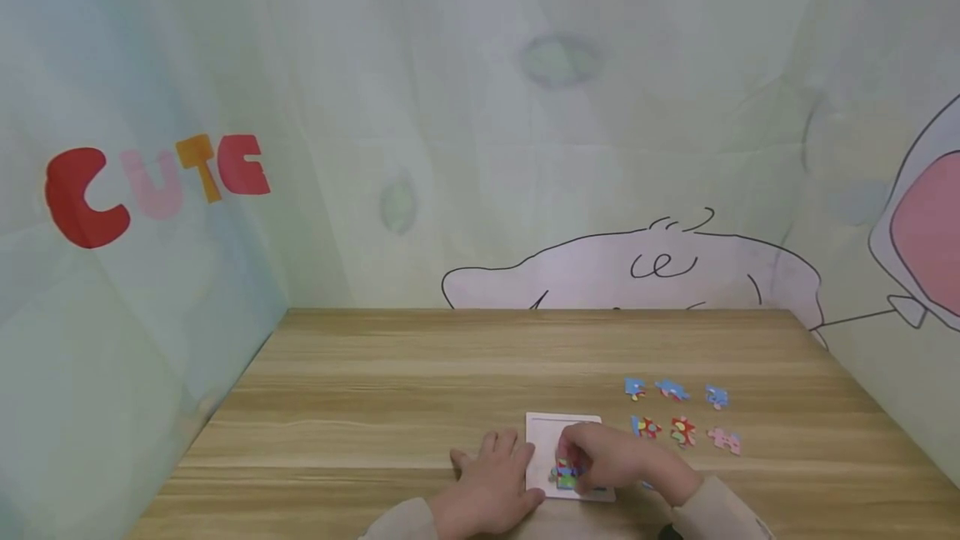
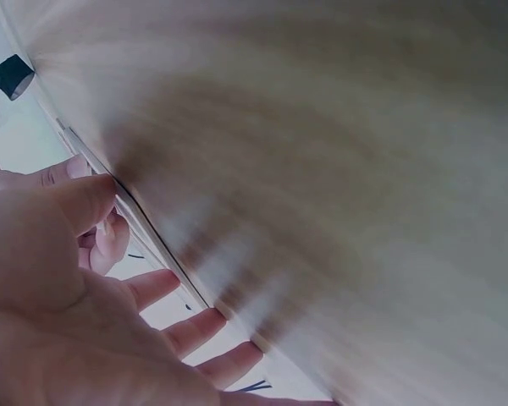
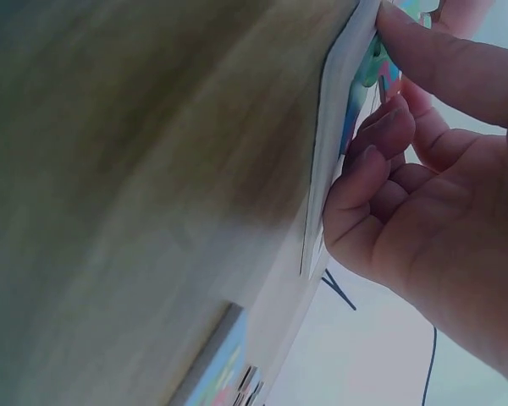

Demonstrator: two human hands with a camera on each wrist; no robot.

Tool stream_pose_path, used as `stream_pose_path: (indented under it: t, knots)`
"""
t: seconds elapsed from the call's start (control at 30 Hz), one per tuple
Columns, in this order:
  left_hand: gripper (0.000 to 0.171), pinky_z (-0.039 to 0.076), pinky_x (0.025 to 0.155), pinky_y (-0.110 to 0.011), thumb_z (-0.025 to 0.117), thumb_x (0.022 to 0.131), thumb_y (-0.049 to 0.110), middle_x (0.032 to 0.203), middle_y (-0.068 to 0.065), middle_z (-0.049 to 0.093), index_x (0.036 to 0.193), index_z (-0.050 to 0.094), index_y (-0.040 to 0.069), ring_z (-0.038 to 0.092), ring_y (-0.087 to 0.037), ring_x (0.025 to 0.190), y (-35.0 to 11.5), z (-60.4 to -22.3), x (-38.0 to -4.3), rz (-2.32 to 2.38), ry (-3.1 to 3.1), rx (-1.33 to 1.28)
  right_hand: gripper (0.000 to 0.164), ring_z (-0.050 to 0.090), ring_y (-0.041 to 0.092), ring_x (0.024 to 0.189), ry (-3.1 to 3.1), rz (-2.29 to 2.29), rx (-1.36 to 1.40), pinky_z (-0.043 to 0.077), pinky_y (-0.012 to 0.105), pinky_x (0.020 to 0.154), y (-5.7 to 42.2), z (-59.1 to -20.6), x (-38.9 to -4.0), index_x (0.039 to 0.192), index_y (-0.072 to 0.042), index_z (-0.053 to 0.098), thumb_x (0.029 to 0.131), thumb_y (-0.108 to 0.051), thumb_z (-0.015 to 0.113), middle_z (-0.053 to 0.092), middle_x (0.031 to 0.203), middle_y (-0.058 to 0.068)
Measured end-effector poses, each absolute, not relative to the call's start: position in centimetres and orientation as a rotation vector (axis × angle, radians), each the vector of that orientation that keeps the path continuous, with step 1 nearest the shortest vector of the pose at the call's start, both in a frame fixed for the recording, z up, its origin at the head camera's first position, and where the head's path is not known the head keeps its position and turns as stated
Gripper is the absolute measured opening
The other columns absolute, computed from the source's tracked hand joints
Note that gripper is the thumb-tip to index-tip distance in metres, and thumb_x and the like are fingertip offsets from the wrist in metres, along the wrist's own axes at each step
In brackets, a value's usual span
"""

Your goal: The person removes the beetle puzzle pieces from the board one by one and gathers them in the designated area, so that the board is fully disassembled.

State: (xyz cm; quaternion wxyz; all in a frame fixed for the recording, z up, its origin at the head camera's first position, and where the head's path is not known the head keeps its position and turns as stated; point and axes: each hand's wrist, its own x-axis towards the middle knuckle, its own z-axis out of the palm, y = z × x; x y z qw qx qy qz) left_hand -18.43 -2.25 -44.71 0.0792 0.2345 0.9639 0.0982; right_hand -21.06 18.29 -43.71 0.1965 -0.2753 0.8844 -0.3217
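A white puzzle tray (image 1: 543, 433) lies flat near the front of the table, with colourful jigsaw pieces (image 1: 566, 480) in its lower part. My left hand (image 1: 489, 483) rests palm down with its fingers spread, the thumb and fingertips at the tray's left edge. Over the tray, my right hand (image 1: 609, 455) pinches a puzzle piece between thumb and fingers; the hand hides much of that piece. In the right wrist view, the thumb (image 3: 457, 72) reaches over the tray's rim (image 3: 326, 144) and the other fingers curl in close above blue and green pieces.
To the right of the tray lie several loose jigsaw pieces in two rows, among them a blue one (image 1: 717, 396), a red one (image 1: 683, 432) and a pink one (image 1: 724, 440). Another piece shows partly behind the right wrist. A printed cloth backdrop (image 1: 450, 140) stands behind the wooden table (image 1: 375, 407).
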Motion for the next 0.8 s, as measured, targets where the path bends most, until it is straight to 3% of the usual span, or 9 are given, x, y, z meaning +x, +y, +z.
stream_pose_path:
  t: [0.8]
  knots:
    - [0.058, 0.029, 0.080, -0.082, 0.063, 0.086, 0.050, 0.133, -0.013, 0.047, 0.129, 0.056, 0.012, 0.041, -0.036, 0.124, -2.23, -44.56, -18.18, 0.312, 2.906, 0.701, 0.018, 0.045, 0.001, 0.067, 2.435, -0.988, -0.847, 0.041, 0.020, 0.061, 19.16, -44.17, -21.59, 0.086, -0.011, 0.056, 0.081, -0.001, 0.070, 0.049, 0.074, -0.009]
